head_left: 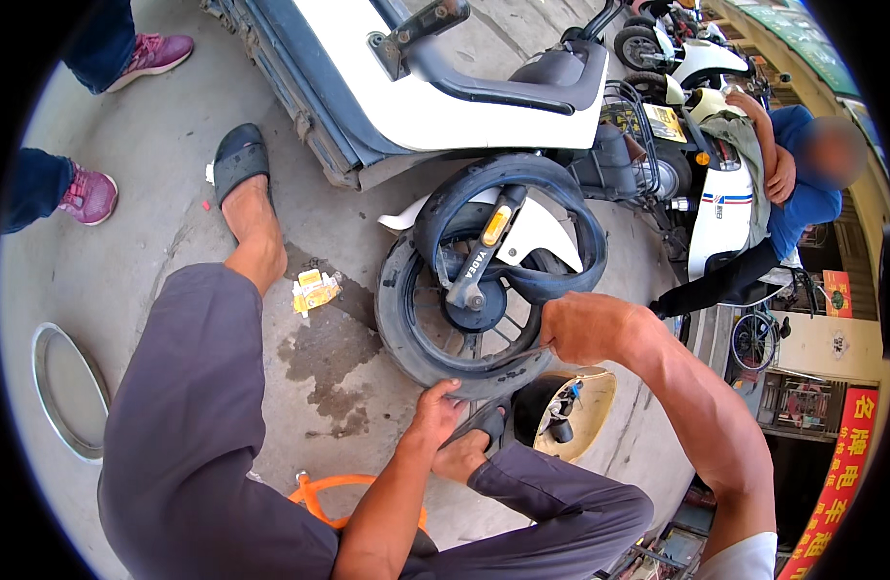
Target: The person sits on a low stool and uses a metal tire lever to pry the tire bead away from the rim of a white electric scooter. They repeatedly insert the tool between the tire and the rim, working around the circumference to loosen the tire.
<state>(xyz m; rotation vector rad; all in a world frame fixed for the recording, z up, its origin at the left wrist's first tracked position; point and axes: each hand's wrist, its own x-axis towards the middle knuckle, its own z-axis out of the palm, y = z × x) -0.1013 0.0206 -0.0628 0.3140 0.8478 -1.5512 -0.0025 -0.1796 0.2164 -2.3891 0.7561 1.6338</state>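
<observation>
A front wheel (411, 338) with a black tire and spoked dark rim lies low on a scooter fork. A loose black tire (575, 275) hangs around the fork and white fender (542, 232). At the lower tire edge, my left hand (435, 416) grips the rubber, thumb on top. My right hand (595, 329) is closed at the wheel's right side, around what looks like a thin tool against the tire, hard to make out. Below the wheel sits a black and cream scooter part (585, 425) with small fittings inside.
A white scooter body (503, 126) spans the top. A person in blue (803, 213) leans on parked scooters at right; another person's pink shoes (87, 193) are at upper left. A metal pan (49, 377), torn yellow packaging (315, 290) and an orange stool (315, 488) are on the concrete.
</observation>
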